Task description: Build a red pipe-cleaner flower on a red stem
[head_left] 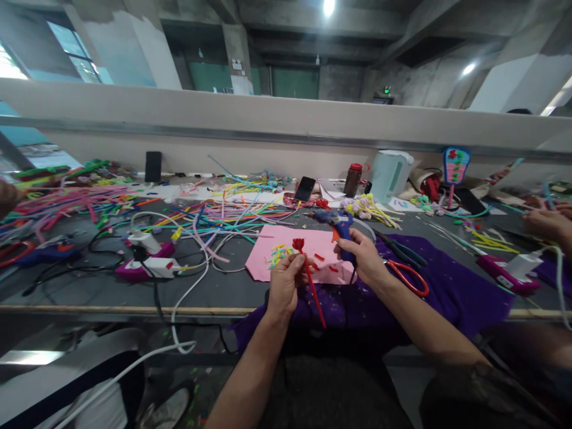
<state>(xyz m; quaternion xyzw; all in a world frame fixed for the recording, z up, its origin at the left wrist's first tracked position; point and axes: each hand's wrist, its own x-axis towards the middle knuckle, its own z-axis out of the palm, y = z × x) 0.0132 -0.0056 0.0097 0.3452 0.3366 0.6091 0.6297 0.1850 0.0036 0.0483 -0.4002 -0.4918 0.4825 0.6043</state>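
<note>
Pinched in my left hand [286, 281] is a red pipe-cleaner flower [316, 295], its bloom at the top and its stem slanting down to the right. My right hand [361, 255] grips a blue glue gun [342, 227] by the handle, the nozzle pointing left above the bloom, apart from it. Under both hands lies a pink sheet [259, 257] with short red pieces [319, 257] and small yellow and green cuttings [277, 255] on it. A purple cloth [451, 280] spreads beneath the sheet and over the table's front edge.
Red-handled scissors [409, 279] and dark pliers [409, 250] lie right of my right hand. Power strips [147, 267] with loose cables stand at left. Pipe cleaners [227, 214] cover the table behind. A bottle [353, 180] and pale green kettle [389, 176] stand at the back. Other people's hands [547, 221] work at the sides.
</note>
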